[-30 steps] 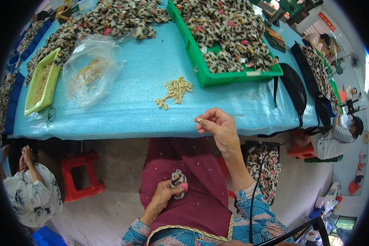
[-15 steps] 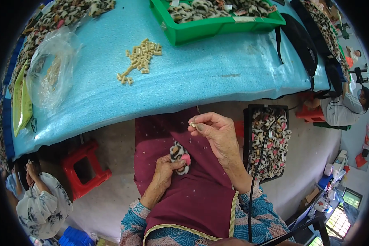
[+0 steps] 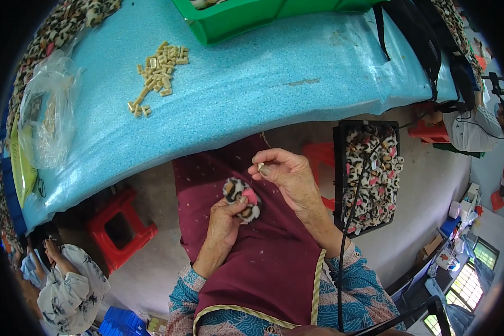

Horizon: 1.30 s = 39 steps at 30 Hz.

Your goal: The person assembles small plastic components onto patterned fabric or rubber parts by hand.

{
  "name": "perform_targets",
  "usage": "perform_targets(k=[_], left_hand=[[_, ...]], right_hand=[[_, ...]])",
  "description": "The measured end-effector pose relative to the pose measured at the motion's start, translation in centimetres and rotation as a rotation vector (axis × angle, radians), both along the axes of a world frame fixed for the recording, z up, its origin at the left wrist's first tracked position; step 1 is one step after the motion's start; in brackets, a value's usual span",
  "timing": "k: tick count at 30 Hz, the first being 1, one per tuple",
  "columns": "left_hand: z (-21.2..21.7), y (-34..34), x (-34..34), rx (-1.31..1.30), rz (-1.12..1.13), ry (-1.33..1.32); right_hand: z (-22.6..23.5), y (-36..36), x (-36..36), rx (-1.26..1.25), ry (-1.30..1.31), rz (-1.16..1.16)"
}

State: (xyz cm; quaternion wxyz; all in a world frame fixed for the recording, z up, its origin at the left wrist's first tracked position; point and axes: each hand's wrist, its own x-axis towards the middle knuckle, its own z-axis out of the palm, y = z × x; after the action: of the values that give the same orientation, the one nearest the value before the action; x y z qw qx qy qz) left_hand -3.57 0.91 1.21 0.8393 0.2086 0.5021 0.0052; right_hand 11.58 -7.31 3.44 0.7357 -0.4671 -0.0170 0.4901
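Note:
Over the maroon apron point(image 3: 274, 241) on my lap, my left hand point(image 3: 221, 227) grips a small plush piece point(image 3: 253, 213) by its near edge. The plush is furry, spotted white, black and brown, with a pink patch. To its upper right my right hand point(image 3: 297, 185) is raised, thumb and fingertips pinched around a tiny pale bit point(image 3: 260, 166). Much of that bit is hidden by the fingers, so its shape is unclear. Small beige blocks point(image 3: 161, 68) lie in a loose pile on the blue-covered table point(image 3: 218, 95) beyond my hands.
A green tray point(image 3: 229, 25) stands at the table's far side, a clear plastic bag point(image 3: 47, 112) at its left. Right of me is a black crate point(image 3: 337, 168) of spotted plush pieces. Red stools point(image 3: 120, 229) stand below. People sit at far left and far right.
My view has shifted, so the table and tray appear further up and left. Both hands have come slightly closer together, the plush turned a little toward the right hand.

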Motion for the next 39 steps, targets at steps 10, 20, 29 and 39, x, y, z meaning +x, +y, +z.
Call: perform_targets(k=[10, 20, 29, 39], left_hand=[[-0.6, -1.7, 1.8, 0.199, -0.025, 0.091], [0.0, -3.0, 2.6, 0.183, 0.022, -0.049], [-0.1, -2.6, 2.7, 0.118, -0.009, -0.045], [0.5, -1.8, 3.3, 0.090, -0.069, 0.026]], right_hand=[[-0.2, -5.0, -1.2, -0.249, -0.245, 0.056], [-0.4, -5.0, -2.2, -0.413, -0.258, 0.130], [-1.2, -5.2, -2.2, -0.453, -0.335, 0.140], [-1.4, -4.9, -0.9, -0.508, -0.349, 0.193]])
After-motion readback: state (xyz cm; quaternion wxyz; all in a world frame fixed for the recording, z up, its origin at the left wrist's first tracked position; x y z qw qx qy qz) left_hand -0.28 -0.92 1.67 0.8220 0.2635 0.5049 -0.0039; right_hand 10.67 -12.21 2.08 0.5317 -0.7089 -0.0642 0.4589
